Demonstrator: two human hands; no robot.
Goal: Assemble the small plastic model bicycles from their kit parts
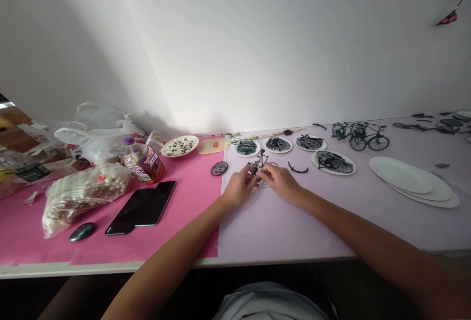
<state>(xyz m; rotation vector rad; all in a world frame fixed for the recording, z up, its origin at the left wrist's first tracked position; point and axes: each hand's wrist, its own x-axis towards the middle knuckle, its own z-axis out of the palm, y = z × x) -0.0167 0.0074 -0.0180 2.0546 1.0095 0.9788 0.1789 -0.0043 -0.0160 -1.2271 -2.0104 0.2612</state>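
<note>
Near the middle of the table, both my hands are closed around a small dark model bicycle frame (pixel 262 157). My left hand (pixel 240 184) pinches it from the left, and my right hand (pixel 281 180) grips it from the right with fingertips close together. The fingers cover the frame's lower part. To the left lie small model wheels (pixel 219 168), overlapping. A curved black strip (pixel 298 168) rests just right of my right hand. Behind them, white plates carry green parts (pixel 247 147), black parts (pixel 277 144) and spoked wheels (pixel 334 161).
Assembled green model bicycles (pixel 362 136) stand at the back right, beyond stacked white plates (pixel 412 180). On the pink left side are two phones (pixel 156 203), a mouse (pixel 82 231), a filled plastic bag (pixel 86 190), a drink bottle (pixel 144 162) and a bowl of small parts (pixel 180 146).
</note>
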